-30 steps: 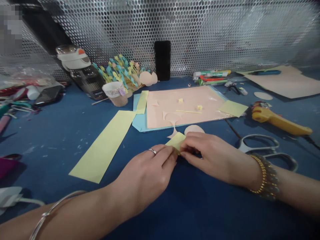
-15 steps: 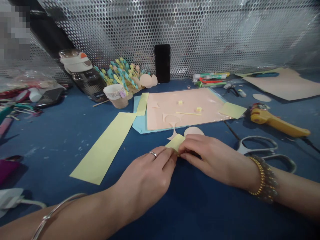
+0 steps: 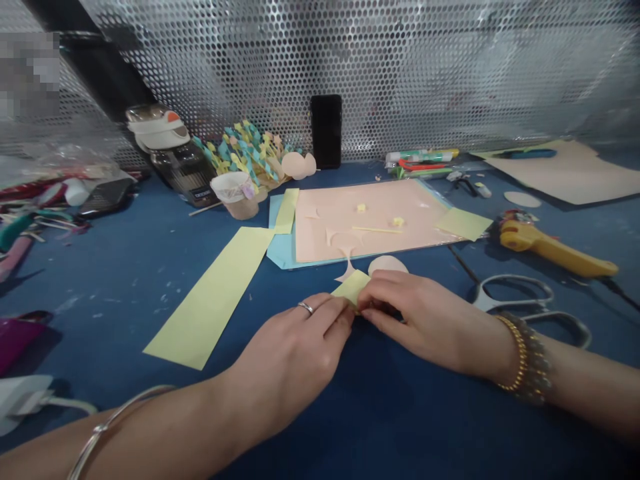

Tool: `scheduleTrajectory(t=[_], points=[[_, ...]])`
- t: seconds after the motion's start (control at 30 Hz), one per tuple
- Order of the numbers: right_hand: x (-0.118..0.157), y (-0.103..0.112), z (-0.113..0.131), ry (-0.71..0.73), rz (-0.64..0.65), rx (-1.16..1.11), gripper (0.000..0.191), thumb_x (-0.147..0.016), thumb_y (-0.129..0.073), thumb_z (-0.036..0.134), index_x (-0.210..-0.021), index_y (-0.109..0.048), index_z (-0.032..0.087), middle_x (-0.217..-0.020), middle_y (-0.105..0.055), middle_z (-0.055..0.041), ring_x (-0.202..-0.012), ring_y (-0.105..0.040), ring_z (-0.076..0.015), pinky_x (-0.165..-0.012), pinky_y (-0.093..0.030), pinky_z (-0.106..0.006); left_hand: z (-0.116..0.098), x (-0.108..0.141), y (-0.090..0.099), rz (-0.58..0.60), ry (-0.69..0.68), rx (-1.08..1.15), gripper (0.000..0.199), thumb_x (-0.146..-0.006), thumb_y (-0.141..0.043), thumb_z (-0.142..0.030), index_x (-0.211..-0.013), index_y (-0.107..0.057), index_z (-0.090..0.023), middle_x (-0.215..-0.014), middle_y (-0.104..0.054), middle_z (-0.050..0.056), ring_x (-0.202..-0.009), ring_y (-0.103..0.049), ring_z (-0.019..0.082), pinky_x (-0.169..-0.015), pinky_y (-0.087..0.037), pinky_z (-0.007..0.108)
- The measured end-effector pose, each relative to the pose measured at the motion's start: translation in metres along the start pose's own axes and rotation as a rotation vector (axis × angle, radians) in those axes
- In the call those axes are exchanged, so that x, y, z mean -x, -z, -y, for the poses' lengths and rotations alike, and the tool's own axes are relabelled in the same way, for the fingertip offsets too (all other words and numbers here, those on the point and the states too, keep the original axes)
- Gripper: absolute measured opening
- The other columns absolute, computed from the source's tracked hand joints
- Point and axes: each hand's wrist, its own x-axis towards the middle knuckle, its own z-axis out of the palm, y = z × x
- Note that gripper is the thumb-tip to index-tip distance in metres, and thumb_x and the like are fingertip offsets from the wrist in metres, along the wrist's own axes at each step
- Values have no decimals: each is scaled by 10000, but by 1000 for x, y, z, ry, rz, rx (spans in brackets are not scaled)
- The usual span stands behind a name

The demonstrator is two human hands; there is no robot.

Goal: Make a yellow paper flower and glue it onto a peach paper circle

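A small piece of yellow paper (image 3: 352,285) is pinched between both hands low over the blue table. My left hand (image 3: 295,357), with a ring on one finger, is closed on its near left side. My right hand (image 3: 425,320) grips the near right edge, thumb and fingers together. The fingertips nearly meet and hide the paper's lower edge. Just beyond the right fingers lies a pale pink paper oval (image 3: 388,265). Cut pink scraps (image 3: 347,257) lie past the yellow piece, partly over a stack of pink paper sheets (image 3: 320,245).
Left of centre lies a long yellow paper strip (image 3: 210,300). Scissors (image 3: 515,300) and a yellow glue gun (image 3: 555,248) lie at right. Behind stand a paper cup (image 3: 235,195), a bottle (image 3: 180,167), paper stars on sticks (image 3: 245,150) and a phone (image 3: 326,131).
The view has shifted slightly, so background things sit a little lower. Both hands keep nearly the same hold on the yellow paper.
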Motion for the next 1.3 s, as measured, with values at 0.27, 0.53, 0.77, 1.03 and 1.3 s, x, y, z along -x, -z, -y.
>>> scheduleTrajectory(t=[0.27, 0.53, 0.77, 1.03, 1.3], points=[[-1, 0, -1, 28, -3, 5, 154, -897, -465, 162, -937, -610, 195, -909, -582, -30, -859, -527, -168, -780, -429, -312, -1, 1, 1, -11, -16, -27, 332, -841, -442, -33, -1135, -596, -46, -1085, -663, 130, -1029, -617, 260, -855, -551, 345], [-1, 0, 1, -1, -28, -28, 109, -894, -490, 169, -877, -596, 187, -862, -567, -10, -817, -523, -147, -734, -416, -281, 0, 0, -2, -3, 1, -13, 323, -841, -466, -45, -1137, -598, -46, -1101, -658, 138, -1025, -619, 270, -836, -562, 354], [1, 0, 0, -5, -33, -8, 110, -896, -489, 188, -868, -595, 190, -834, -557, -7, -789, -516, -147, -708, -408, -276, -1, 3, -3, 7, 10, -32, 332, -864, -449, -69, -1173, -570, -54, -1133, -635, 138, -1028, -608, 270, -805, -568, 357], [1, 4, -5, 7, -35, 21, 97, -879, -510, 200, -838, -596, 184, -824, -565, -16, -773, -524, -152, -707, -415, -285, 2, 2, -5, 38, 44, 27, 303, -891, -447, -121, -1166, -564, -72, -1133, -619, 133, -1037, -589, 280, -750, -573, 372], [1, 14, -14, -12, -82, 43, 161, -902, -482, 226, -791, -589, 183, -766, -578, 0, -701, -539, -124, -622, -391, -244, 2, 1, -4, 62, 34, 19, 302, -919, -398, -137, -1153, -579, -74, -1140, -617, 136, -1012, -590, 275, -754, -567, 387]])
